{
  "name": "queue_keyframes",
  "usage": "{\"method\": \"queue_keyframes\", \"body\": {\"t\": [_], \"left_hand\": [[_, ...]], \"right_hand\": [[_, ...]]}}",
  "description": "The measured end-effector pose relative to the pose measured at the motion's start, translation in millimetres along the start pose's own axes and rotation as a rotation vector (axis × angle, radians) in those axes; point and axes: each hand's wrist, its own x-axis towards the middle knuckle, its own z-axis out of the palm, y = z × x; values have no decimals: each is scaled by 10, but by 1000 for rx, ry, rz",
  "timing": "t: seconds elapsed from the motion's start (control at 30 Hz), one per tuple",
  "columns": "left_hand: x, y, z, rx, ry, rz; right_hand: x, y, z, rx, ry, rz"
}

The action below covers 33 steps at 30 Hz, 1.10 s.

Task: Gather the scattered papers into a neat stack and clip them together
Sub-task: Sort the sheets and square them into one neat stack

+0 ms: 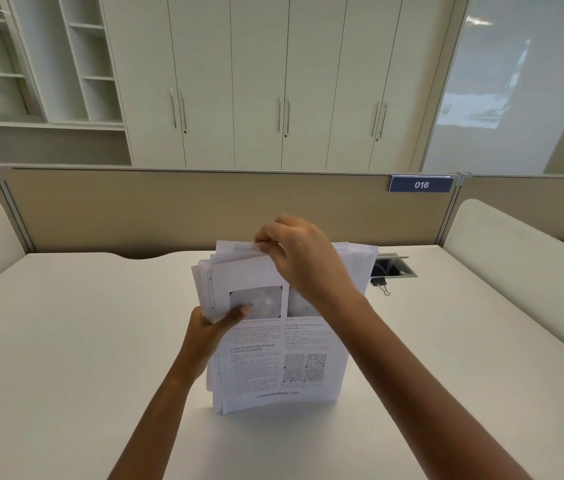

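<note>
Head view shows a stack of papers (273, 368) standing upright on its lower edge around the middle of the white bench (65, 341), printed side toward the camera. The left grip (211, 327), a bare hand, is clamped on the stack's left edge about halfway up, with the thumb across the front page and the fingers hidden behind. The right grip (301, 258) reaches over from the right and pinches a few sheets at the top edge between thumb and fingertips. The sheets are not yet squared: their top and left edges sit stepped and fanned. A black binder clip (381, 282) lies on the bench to the right of the stack, near the far edge, apart from the papers and just in front of a cable hatch (394, 266) set into the surface. Behind the far edge rises a beige partition (169, 209) with a blue tag (421, 185) reading 016.
</note>
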Motion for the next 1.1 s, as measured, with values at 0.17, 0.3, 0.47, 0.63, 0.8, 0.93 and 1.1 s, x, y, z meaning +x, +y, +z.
{"method": "queue_keyframes", "body": {"t": [0.17, 0.3, 0.47, 0.63, 0.8, 0.93, 1.1], "left_hand": [[-5, 37, -14, -3, -35, 12], [-22, 97, 4, -1, -31, 14], [-40, 133, 7, -4, -36, 9], [-19, 140, 4, -5, -58, 0], [6, 103, 6, -24, -55, -3], [14, 94, 9, -48, -14, 0], [38, 100, 17, -123, 62, 11]], "right_hand": [[52, -55, 24, -45, 8, -90], [124, -128, 1, -69, 8, -176], [130, -158, 84, -82, -104, -159], [154, -128, 85, -41, -187, -40], [195, -80, -3, -23, -341, 52], [88, 21, -75, -44, -20, -2], [-221, 513, -149, 87, 576, 72]]}}
